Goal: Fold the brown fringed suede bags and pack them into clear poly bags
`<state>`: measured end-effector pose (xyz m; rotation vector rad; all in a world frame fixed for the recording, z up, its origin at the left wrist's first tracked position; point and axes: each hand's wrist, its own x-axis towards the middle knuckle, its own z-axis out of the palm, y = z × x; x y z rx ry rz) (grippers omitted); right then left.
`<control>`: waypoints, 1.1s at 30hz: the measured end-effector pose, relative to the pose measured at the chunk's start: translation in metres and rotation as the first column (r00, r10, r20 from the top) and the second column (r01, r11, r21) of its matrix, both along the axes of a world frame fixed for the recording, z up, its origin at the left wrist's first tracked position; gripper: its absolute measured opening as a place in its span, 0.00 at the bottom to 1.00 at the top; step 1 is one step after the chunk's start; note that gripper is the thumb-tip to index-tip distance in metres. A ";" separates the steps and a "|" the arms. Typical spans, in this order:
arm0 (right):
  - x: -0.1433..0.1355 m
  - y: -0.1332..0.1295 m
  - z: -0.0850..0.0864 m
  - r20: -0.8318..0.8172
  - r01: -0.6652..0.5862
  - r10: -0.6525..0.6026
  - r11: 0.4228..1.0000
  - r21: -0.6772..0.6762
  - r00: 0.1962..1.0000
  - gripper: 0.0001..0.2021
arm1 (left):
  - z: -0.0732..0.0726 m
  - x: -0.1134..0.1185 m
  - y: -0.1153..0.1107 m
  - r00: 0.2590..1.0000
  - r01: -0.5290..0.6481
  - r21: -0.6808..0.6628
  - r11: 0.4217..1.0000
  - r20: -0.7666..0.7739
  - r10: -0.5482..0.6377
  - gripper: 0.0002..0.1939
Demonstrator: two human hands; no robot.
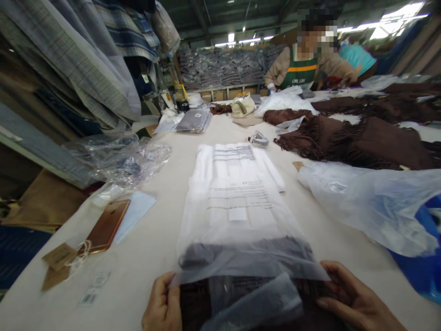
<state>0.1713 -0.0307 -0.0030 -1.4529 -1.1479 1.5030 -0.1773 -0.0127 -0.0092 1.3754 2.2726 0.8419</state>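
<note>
A frosted plastic bag (237, 220) with printed text lies in front of me, its mouth towards me. The far part of a folded dark brown scarf (310, 289) shows dimly through the film, while the near part sticks out at the bottom of the view. On the scarf rests a smaller translucent plastic piece (255, 303). My left hand (161, 303) pinches the left corner of the bag's mouth, beside the scarf. At the right corner, my right hand (351, 294) grips the bag's edge between thumb and fingers. The scarf's nearest end is out of view.
Left are a phone (108, 225), cardboard tags (58, 262) and crumpled clear plastic (127, 161). Brown fringed scarves (372, 142) and a loose plastic bag (361, 197) lie right. A packed grey item (194, 120) sits farther back. A co-worker in a green apron (299, 71) stands across the table.
</note>
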 end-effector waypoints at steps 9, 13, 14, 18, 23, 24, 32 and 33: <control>0.004 -0.010 -0.004 0.492 -0.072 -0.093 0.949 0.306 0.866 0.10 | -0.018 -0.037 -0.019 0.869 0.488 0.232 0.841 -0.220 -0.443 0.09; -0.003 -0.012 -0.007 0.591 -0.079 -0.169 0.926 0.370 0.788 0.10 | -0.024 -0.039 -0.026 0.839 0.512 0.265 0.817 -0.358 -0.410 0.09; -0.003 -0.012 -0.008 0.613 -0.084 -0.187 0.918 0.386 0.768 0.10 | -0.024 -0.037 -0.028 0.830 0.525 0.266 0.808 -0.371 -0.417 0.09; -0.004 -0.012 -0.014 0.671 -0.135 -0.277 0.859 0.494 0.688 0.12 | -0.019 -0.025 -0.035 0.868 0.460 0.317 0.829 -0.356 -0.346 0.10; -0.007 -0.005 -0.013 0.689 -0.164 -0.339 0.816 0.554 0.640 0.15 | -0.021 -0.019 -0.042 0.912 0.368 0.402 0.838 -0.331 -0.241 0.13; -0.008 -0.004 -0.012 0.692 -0.165 -0.345 0.814 0.557 0.634 0.16 | -0.021 -0.019 -0.043 0.912 0.363 0.413 0.835 -0.341 -0.228 0.14; -0.016 0.000 -0.003 0.691 -0.148 -0.374 0.808 0.570 0.618 0.23 | -0.006 -0.010 -0.035 0.867 0.464 0.559 0.688 -0.447 -0.221 0.07; -0.016 0.000 -0.002 0.692 -0.144 -0.363 0.817 0.559 0.624 0.23 | -0.004 -0.009 -0.035 0.860 0.477 0.562 0.676 -0.458 -0.227 0.06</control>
